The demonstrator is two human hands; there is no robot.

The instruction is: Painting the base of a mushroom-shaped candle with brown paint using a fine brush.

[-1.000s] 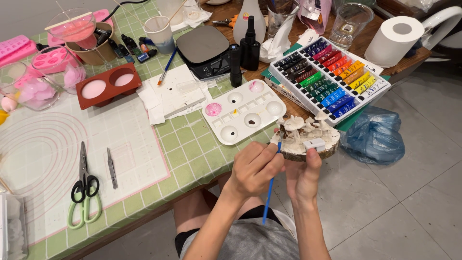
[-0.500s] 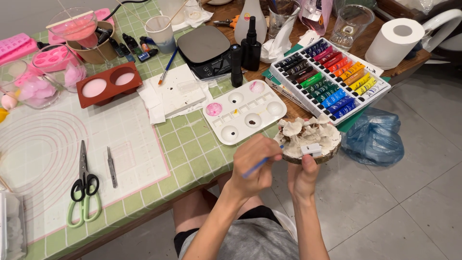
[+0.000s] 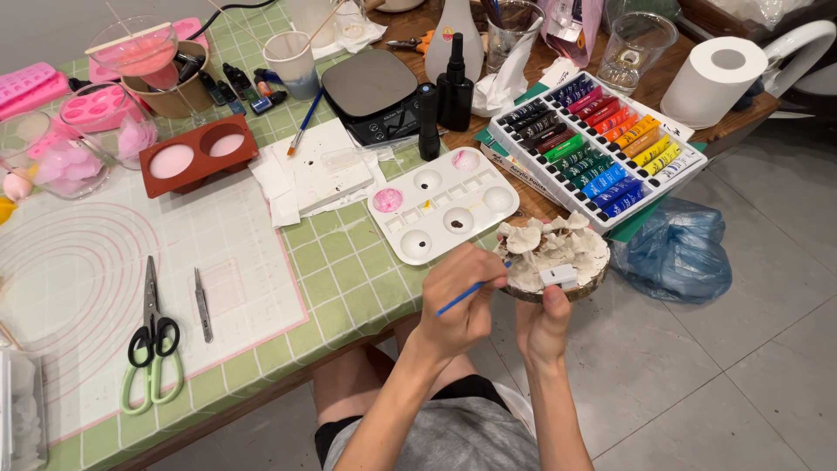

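At lower centre of the frame, our left hand gripped a thin blue paintbrush, while our right hand held the round cream shell-covered ornament beside the white plastic palette on the desk.

The brush tip is hidden behind the left hand. The right hand covers the shell piece's underside. At the worktop's near-left corner, a clear box is cut off.
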